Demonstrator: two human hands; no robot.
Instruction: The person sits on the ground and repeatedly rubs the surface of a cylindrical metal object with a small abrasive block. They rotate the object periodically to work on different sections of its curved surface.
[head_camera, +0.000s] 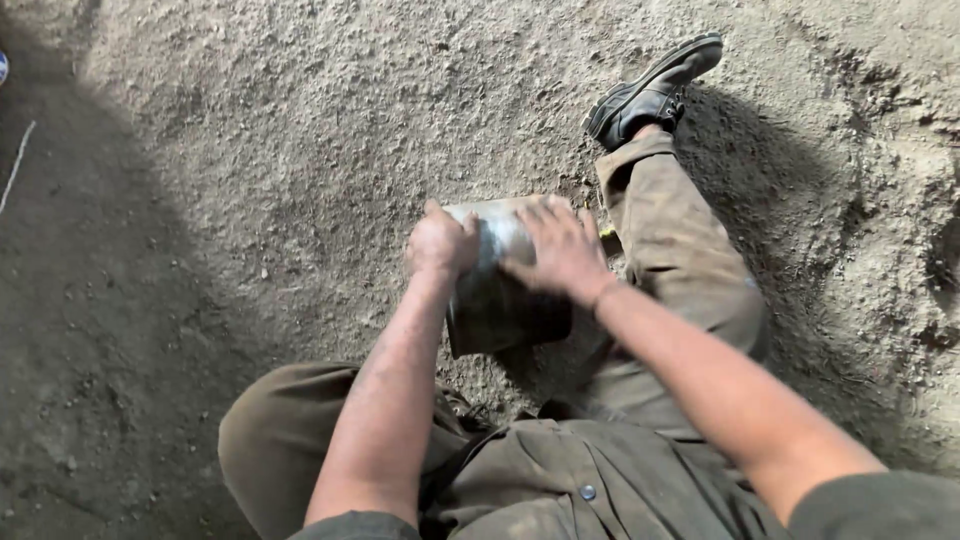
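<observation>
A dark, dusty metal plate or slab (497, 300) stands tilted between my knees over the sandy ground. My left hand (441, 242) grips its upper left edge. Spread flat, my right hand (560, 248) presses on the plate's upper face, fingers apart. The lower part of the plate is in shadow, and its far edge is hidden by my hands.
I am crouched on loose sandy soil (300, 150). My right leg in olive trousers (680, 250) stretches forward, ending in a black shoe (652, 90). My left knee (280, 430) is bent at the bottom. A thin pale stick (15, 165) lies at the far left.
</observation>
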